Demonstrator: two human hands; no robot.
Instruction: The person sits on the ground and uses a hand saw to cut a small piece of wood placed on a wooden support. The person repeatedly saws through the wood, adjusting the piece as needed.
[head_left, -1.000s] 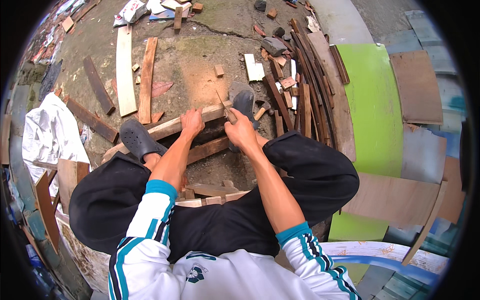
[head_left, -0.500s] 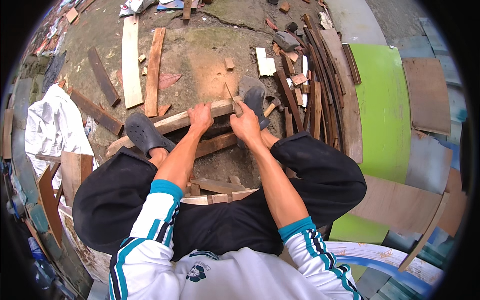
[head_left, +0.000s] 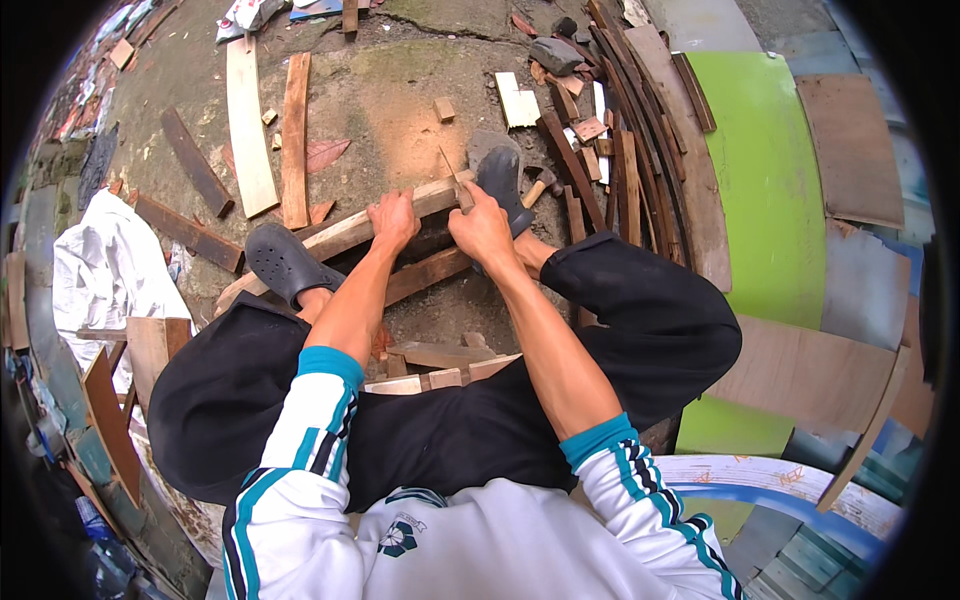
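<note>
A long wooden beam (head_left: 345,235) lies slantwise in front of me, its far right end near my right shoe. My left hand (head_left: 395,220) is closed over the top of this beam. In my right hand (head_left: 482,230) is the handle of a hand saw, held at the beam's right end. The thin saw blade (head_left: 448,167) points away from me across the wood. Whether it sits in a cut cannot be made out. Sawdust (head_left: 412,130) covers the ground beyond, with a small wood block (head_left: 444,109) on it.
Dark clogs (head_left: 285,262) are on my feet by the beam. A hammer (head_left: 538,190) lies right of my right shoe. Long dark strips (head_left: 640,130) and a green board (head_left: 765,180) lie at right. Planks (head_left: 250,130) and a white sack (head_left: 110,260) are at left.
The scene has shifted slightly up and left in the view. My left hand stays on the beam, and my right hand keeps the saw at nearly the same place.
</note>
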